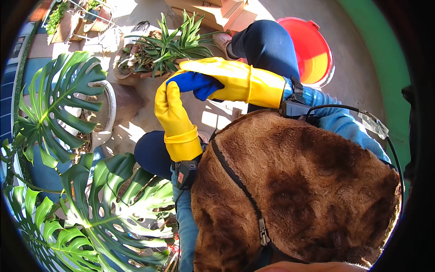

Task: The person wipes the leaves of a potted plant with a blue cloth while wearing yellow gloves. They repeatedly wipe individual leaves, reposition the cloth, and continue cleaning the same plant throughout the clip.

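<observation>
Yellow rubber gloves with rolled cuffs cover both my hands. A bunched blue cloth (192, 83) sits between them. My left hand (171, 109), fingers pointing up, closes on the cloth's left end with its thumb against it. My right hand (226, 75) reaches in from the right, its fingers wrapped over the top of the cloth. The fingertips of the two gloves meet at the cloth's upper left. The right palm is hidden from view. Just beyond my hands stands a potted spiky green plant (170, 47).
A red bucket (306, 41) stands on the floor at the upper right, beside my right knee. Large split-leaf plants (50, 109) fill the left side, near a white round pot (108, 109). Cardboard boxes (222, 13) lie at the far edge. A cable (335, 106) runs along my right arm.
</observation>
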A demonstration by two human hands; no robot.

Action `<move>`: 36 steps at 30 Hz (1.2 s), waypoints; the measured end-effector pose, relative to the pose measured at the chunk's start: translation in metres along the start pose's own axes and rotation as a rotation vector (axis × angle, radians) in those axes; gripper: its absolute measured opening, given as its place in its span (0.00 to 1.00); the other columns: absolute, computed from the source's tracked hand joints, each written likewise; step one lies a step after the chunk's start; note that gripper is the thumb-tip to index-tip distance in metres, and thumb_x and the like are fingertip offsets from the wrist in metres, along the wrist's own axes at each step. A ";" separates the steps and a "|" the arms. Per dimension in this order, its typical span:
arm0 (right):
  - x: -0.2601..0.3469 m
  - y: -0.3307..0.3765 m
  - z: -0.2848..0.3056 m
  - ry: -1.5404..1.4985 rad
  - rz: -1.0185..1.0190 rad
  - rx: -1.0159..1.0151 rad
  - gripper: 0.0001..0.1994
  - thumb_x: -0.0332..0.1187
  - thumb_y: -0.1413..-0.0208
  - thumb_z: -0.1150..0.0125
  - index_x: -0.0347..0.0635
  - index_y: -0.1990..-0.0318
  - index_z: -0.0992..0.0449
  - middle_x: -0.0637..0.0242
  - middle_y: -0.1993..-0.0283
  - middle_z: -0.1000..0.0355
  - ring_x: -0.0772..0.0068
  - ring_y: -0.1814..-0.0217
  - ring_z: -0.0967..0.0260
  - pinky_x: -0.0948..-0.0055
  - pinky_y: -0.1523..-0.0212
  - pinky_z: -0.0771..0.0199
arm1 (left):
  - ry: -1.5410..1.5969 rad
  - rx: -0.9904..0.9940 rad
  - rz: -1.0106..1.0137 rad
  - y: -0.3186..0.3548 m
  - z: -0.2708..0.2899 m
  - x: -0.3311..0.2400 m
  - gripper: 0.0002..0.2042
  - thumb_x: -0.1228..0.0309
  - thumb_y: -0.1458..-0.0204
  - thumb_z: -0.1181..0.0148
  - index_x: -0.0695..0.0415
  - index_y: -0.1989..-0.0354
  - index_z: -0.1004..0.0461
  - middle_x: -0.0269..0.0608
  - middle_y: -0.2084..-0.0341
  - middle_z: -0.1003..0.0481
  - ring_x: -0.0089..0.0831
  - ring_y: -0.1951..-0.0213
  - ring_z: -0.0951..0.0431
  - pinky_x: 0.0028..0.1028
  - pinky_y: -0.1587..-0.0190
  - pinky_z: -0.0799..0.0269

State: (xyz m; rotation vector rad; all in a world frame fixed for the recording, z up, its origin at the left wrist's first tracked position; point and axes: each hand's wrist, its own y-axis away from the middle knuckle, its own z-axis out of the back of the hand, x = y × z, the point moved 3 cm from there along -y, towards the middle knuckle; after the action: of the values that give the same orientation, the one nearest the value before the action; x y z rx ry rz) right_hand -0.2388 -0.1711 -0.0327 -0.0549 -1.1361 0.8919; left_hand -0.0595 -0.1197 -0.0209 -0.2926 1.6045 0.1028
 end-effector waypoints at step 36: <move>0.030 -0.002 -0.012 -0.191 -0.202 0.260 0.26 0.35 0.40 0.36 0.54 0.33 0.30 0.54 0.44 0.23 0.51 0.46 0.23 0.59 0.45 0.24 | 0.000 -0.231 0.336 0.013 0.039 0.031 0.10 0.66 0.34 0.43 0.62 0.56 0.23 0.36 0.62 0.21 0.26 0.61 0.20 0.30 0.54 0.21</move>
State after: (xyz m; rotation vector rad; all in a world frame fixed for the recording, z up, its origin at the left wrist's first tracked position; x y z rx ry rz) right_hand -0.2243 -0.1493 -0.0143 0.3593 -1.1697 0.8692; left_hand -0.0264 -0.1015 -0.0551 -0.1976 1.6321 0.5483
